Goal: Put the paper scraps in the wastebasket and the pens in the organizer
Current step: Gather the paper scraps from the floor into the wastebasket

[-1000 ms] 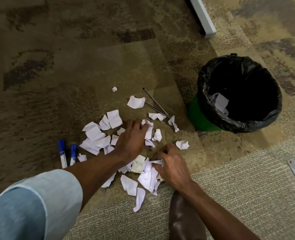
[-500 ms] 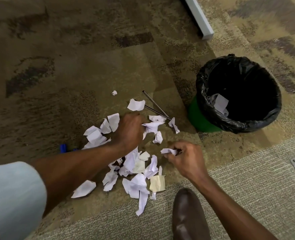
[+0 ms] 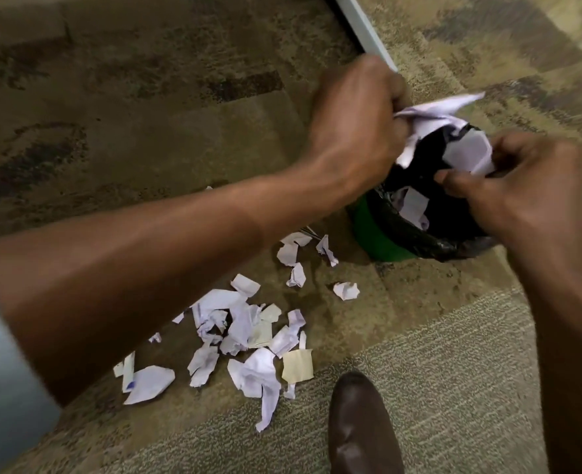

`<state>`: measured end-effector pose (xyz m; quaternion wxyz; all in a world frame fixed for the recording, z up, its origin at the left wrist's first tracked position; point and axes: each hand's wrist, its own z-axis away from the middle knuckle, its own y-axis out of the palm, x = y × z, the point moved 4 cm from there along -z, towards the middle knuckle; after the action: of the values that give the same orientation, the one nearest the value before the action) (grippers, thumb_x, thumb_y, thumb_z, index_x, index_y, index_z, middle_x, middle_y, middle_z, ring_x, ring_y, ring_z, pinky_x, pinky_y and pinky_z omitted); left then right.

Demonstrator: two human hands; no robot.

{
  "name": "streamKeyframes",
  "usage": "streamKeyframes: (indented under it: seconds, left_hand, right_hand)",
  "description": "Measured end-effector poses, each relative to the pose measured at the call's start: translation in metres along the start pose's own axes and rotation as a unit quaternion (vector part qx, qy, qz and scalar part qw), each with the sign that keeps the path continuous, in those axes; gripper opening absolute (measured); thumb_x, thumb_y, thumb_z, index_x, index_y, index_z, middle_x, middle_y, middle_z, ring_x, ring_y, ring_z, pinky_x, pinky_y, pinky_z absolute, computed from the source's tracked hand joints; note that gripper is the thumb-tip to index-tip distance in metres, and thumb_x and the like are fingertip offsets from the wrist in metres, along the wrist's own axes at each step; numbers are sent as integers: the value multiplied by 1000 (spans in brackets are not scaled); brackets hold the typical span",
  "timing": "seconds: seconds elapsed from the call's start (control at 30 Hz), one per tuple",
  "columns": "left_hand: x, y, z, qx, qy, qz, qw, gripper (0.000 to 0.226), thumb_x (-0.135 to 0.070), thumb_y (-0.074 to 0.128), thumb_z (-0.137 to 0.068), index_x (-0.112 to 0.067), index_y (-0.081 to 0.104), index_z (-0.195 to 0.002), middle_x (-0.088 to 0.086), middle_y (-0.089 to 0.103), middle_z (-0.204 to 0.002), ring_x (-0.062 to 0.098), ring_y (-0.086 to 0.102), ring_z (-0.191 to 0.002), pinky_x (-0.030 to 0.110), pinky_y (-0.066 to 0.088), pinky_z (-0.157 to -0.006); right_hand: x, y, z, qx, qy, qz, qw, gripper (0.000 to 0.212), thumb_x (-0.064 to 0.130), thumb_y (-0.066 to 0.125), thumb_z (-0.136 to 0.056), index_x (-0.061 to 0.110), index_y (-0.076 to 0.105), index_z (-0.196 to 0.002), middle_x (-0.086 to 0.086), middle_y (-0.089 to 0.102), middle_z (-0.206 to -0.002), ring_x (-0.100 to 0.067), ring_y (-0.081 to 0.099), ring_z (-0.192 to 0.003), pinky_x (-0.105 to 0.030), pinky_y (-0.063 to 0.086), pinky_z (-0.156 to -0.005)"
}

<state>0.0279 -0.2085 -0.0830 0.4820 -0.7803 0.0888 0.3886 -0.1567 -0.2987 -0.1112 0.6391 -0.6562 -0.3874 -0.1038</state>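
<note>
Both hands are now hovering over the wastebasket (image 3: 381,239) — half a second ago they were down among the paper scraps (image 3: 248,336). The left hand (image 3: 354,128) is clutching white scraps, the right hand (image 3: 528,196) pinching another (blurred), while most scraps are lying beside the wastebasket.

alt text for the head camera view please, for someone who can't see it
Both hands hold paper scraps over a black-lined green wastebasket: the left hand clutches a crumpled bunch, the right hand pinches a smaller piece. Many torn paper scraps still lie on the carpet below the left forearm, near a brown shoe.
</note>
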Motion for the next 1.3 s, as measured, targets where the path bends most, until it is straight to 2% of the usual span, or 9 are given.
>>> streamKeyframes:
  seconds: [0.17,0.3,0.4,0.47,0.67,0.77,0.87,1.13,1.3]
  left_hand:
    - [-27,50,-19,28,12,-20,999,9,-25,78,-90,-16,76,-90,-4,68,-77,11,68,-70,23,50,-50]
    - [-33,73,-13,95,28,-9,995,12,-24,67,-96,-15,60,-93,-3,60,-76,17,65,-77,32,56,-66]
    - [-26,66,-4,70,56,1,996,12,-13,64,-95,-12,69,-106,2,73,-106,17,69,-98,31,59,-85]
    - [-14,54,0,29,61,49,997,14,-13,64,-96,-11,72,-108,1,72,-105,13,67,-95,29,57,-83]
    - [75,55,32,6,-78,21,997,17,-36,64,-99,-20,66,-91,-5,68,-87,16,66,-82,44,59,-76]
    - [133,73,65,53,-122,-84,987,30,-45,67,-94,-16,67,-103,4,69,-106,26,65,-104,44,54,-88]
    - [177,90,98,108,-138,-200,964,66,-61,70,-85,-8,59,-124,14,62,-126,34,55,-123,42,44,-97]
    - [206,113,128,249,-13,-322,913,113,-87,60,-70,-10,36,-150,14,44,-150,32,43,-138,46,41,-112]
    - [203,124,127,268,34,-323,907,115,-80,63,-78,-9,22,-159,12,33,-161,31,35,-146,44,36,-119]
  right_hand:
    - [-11,-6,-14,-15,52,37,998,43,34,77,-68,27,76,-110,0,77,-89,-23,77,-81,-43,66,-79]
    - [-13,-3,-4,-5,30,42,999,35,14,71,-81,18,76,-115,-7,80,-100,-27,78,-84,-48,67,-79]
    - [-8,-2,16,-56,-1,31,998,33,8,66,-87,12,75,-119,-5,78,-101,-19,76,-78,-33,65,-75]
    - [1,4,36,-64,-30,23,997,27,11,66,-91,12,75,-116,-3,77,-99,-14,73,-72,-22,58,-65]
    - [4,78,90,98,-87,54,990,18,22,73,-95,14,75,-111,-4,75,-97,-13,70,-69,-28,61,-60]
    - [-12,124,103,213,-89,165,959,50,31,72,-95,15,60,-141,-15,68,-123,-32,73,-97,-37,63,-81]
    - [-29,151,111,254,-108,223,935,63,38,72,-91,23,49,-149,-17,65,-127,-37,71,-107,-42,61,-83]
    - [-62,185,101,339,-116,275,892,92,21,69,-85,38,25,-164,-22,49,-153,-48,59,-130,-50,63,-92]
    - [-66,195,93,360,-159,243,887,80,18,58,-95,42,27,-164,-15,45,-157,-45,58,-130,-48,59,-97]
